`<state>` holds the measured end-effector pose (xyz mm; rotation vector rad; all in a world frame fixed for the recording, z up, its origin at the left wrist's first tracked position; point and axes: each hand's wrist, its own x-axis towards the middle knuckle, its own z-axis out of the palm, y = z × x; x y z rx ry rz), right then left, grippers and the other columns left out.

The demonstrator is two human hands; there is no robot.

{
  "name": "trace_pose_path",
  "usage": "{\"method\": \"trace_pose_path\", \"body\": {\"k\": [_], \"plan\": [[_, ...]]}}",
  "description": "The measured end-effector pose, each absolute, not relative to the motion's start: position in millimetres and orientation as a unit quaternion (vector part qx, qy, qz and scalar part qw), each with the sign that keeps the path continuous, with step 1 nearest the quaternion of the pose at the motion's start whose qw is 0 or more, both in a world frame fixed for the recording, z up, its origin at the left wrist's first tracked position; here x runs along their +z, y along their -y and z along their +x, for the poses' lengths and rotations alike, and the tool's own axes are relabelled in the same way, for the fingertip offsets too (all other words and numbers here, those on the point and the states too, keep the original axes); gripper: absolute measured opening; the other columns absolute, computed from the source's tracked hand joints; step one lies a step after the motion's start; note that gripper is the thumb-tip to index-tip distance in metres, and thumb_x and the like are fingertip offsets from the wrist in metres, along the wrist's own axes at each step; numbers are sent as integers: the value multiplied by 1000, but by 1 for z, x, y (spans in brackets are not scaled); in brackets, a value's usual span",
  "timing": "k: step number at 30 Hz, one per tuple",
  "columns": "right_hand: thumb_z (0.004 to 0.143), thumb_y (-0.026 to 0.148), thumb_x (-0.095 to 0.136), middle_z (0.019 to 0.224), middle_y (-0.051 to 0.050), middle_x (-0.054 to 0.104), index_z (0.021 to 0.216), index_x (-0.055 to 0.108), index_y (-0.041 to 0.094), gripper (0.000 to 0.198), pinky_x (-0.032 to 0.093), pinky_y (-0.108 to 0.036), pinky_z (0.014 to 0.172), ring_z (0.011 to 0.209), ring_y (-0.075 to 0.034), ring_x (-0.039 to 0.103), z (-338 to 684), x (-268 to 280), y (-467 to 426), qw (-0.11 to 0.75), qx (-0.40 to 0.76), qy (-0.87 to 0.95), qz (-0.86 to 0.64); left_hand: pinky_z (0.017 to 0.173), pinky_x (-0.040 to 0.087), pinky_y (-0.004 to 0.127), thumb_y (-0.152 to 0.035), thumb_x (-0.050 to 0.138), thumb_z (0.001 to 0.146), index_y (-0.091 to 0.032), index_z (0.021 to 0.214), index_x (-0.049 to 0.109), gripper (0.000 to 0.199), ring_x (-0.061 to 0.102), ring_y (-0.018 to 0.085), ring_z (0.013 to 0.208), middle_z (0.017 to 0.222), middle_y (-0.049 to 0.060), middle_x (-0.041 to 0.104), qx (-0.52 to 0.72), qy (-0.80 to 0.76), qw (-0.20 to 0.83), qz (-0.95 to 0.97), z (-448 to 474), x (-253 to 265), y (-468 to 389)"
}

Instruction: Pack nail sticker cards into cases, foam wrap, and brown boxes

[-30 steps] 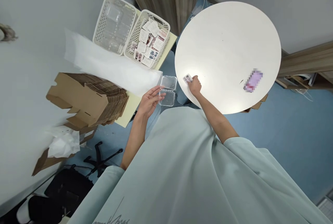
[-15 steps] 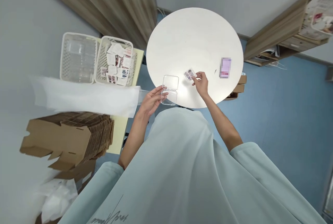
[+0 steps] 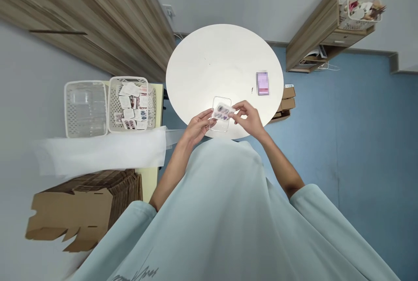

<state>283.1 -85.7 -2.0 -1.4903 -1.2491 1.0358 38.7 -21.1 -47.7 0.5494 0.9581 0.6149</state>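
Clear plastic case (image 3: 220, 115), lid open, pinched by left hand (image 3: 197, 125) | right hand (image 3: 247, 118) pinches nail card (image 3: 224, 112) over it | card not yet seated, lid unclosed | white tabletop (image 3: 222, 61), near edge

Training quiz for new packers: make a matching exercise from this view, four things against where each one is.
Things:
1. clear box
2. small card
3. pink item
4. cardboard stack

Places:
A. alone on the round table
B. in the left hand
C. low on the left side
D. pinched by the right hand, over the box

Pairs: 1-B, 2-D, 3-A, 4-C
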Motion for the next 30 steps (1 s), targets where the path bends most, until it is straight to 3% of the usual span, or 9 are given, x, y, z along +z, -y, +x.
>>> {"method": "trace_pose_path", "body": {"k": [4, 10, 20, 30], "plan": [[102, 60, 76, 104, -2, 80, 113, 71, 28, 34, 61, -37, 85, 78, -19, 75, 268, 3, 92, 372, 402, 573, -610, 102, 64, 34, -14, 94, 77, -18, 129, 83, 54, 78, 26, 124, 143, 15, 80, 294, -442, 812, 240, 42, -49, 23], [107, 42, 68, 118, -3, 83, 120, 70, 28, 19, 56, -34, 84, 85, -20, 76, 268, 4, 89, 296, 381, 627, -611, 90, 65, 30, -24, 94, 85, -18, 129, 83, 46, 80, 23, 110, 135, 13, 83, 310, -428, 818, 227, 41, -48, 26], [107, 33, 71, 119, -3, 81, 122, 72, 29, 15, 54, -36, 85, 80, -20, 73, 269, -3, 80, 249, 346, 671, -607, 114, 62, 41, -20, 91, 87, -18, 132, 81, 46, 76, 28, 132, 149, 15, 77, 345, -451, 794, 217, 38, -46, 26], [112, 36, 69, 125, -9, 72, 129, 79, 26, 21, 55, -39, 89, 78, -19, 66, 269, -19, 86, 224, 266, 713, -609, 117, 61, 42, -20, 93, 86, -19, 132, 82, 48, 73, 28, 137, 153, 14, 75, 332, -449, 801, 213, 42, -48, 30]]}}
